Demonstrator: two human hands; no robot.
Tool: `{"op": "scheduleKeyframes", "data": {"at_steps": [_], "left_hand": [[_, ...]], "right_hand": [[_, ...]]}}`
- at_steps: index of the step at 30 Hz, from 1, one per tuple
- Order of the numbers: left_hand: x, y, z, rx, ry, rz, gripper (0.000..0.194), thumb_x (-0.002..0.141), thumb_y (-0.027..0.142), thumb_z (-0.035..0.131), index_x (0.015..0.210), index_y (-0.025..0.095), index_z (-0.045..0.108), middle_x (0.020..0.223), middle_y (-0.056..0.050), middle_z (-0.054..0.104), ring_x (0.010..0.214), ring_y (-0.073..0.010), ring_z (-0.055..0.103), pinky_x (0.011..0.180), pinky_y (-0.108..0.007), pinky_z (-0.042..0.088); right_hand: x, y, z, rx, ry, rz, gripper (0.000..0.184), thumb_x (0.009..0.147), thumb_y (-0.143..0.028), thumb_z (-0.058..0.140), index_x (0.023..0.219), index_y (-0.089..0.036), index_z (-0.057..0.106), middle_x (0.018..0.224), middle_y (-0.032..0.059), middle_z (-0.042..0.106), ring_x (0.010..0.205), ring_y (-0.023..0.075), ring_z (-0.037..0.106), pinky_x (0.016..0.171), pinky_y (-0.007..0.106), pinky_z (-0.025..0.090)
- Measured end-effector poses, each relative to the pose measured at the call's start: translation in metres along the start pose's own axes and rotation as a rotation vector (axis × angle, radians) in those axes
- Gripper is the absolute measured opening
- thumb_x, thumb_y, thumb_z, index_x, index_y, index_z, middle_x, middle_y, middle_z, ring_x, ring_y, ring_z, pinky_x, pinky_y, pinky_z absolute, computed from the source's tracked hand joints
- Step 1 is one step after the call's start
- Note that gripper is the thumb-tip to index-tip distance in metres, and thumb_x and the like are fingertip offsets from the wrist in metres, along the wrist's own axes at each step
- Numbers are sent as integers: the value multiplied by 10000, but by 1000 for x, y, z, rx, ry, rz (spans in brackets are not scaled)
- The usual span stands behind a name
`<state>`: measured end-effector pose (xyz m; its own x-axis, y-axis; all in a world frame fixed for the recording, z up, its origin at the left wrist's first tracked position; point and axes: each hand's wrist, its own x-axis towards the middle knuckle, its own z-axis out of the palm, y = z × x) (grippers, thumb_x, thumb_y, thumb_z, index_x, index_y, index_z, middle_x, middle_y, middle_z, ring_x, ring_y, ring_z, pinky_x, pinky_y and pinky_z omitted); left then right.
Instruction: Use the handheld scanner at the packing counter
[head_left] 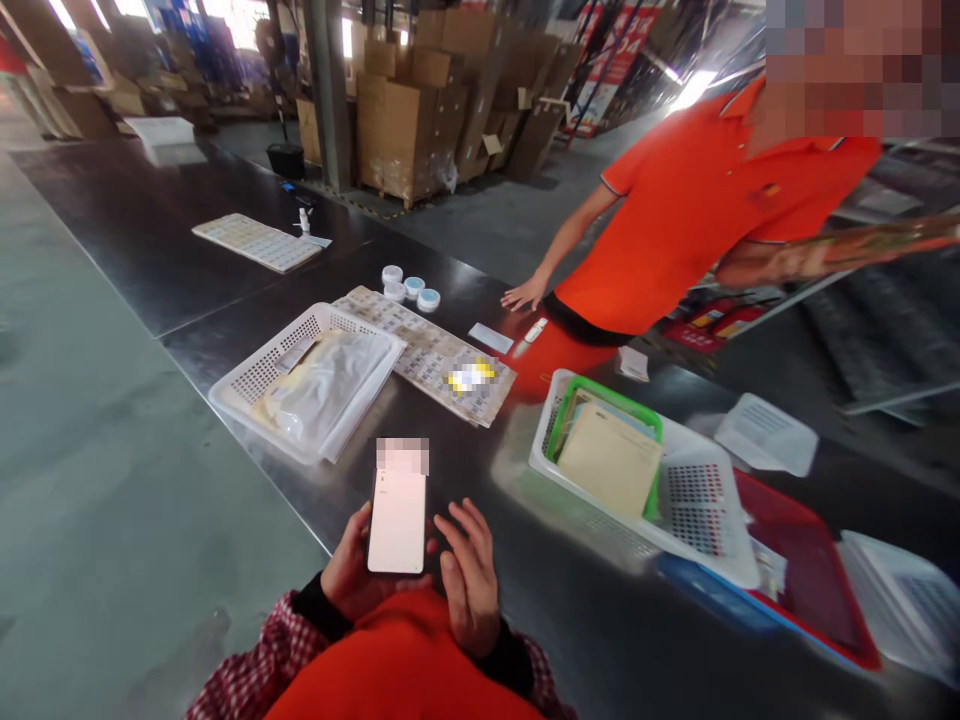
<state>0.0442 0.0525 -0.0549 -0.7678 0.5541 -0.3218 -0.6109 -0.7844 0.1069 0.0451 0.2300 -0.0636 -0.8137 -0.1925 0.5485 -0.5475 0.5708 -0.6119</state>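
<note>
While a white basket (pixel 255 375) lies at the far left of the table (pixel 225 290), a phone (pixel 397 520) is gripped above the table's near edge by the left hand (pixel 352 580), and its right side is touched by the open right hand (pixel 469 575).

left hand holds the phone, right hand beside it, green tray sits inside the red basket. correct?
Not quite. The head view shows the green tray inside the white basket, not the red one. The rest stands: left hand holds the phone, right hand beside it.

Bright window backlight, glare on steel table (pixel 247 330), edges warped, blurred
</note>
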Motion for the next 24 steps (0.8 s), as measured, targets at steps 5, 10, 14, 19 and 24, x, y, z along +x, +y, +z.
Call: {"op": "scheduleKeyframes", "data": {"at_steps": [5,10,14,19,24], "left_hand": [[4,1,0,-18,-9,-51,587,940,524,340,1205,85,625,1169,-175,654,1105,-303,601,904,-436,475],[8,4,1,-40,-8,-92,594,936,532,345,1217,84,615,1169,-172,655,1128,-306,587,926,-437,460],[12,6,-1,-40,-29,-116,602,937,534,339,1228,78,604,1176,-178,649,1134,-310,582,939,-443,449],[15,9,-5,-26,-64,-123,630,935,545,332,1265,66,574,1218,-191,625,1149,-317,571,940,-446,449],[17,11,-4,-23,-92,-138,623,939,545,315,1251,82,591,1203,-178,637,1140,-303,580,938,-439,453]], "right_hand": [[-1,1,2,-1,-4,11,366,951,-178,367,1282,-194,522,1361,111,457,1340,291,333,1028,520,390],[-1,4,4,-18,19,40,369,953,-179,370,1297,-195,503,1353,110,470,1335,281,344,1032,516,391],[0,5,5,-40,18,50,357,959,-203,367,1286,-203,512,1348,107,477,1333,277,348,1021,514,404],[0,5,5,-71,24,57,353,960,-215,365,1274,-203,526,1334,104,495,1327,268,361,1006,501,430],[2,4,5,-88,32,77,348,957,-233,372,1254,-195,550,1320,105,521,1311,272,396,987,488,459]]}}
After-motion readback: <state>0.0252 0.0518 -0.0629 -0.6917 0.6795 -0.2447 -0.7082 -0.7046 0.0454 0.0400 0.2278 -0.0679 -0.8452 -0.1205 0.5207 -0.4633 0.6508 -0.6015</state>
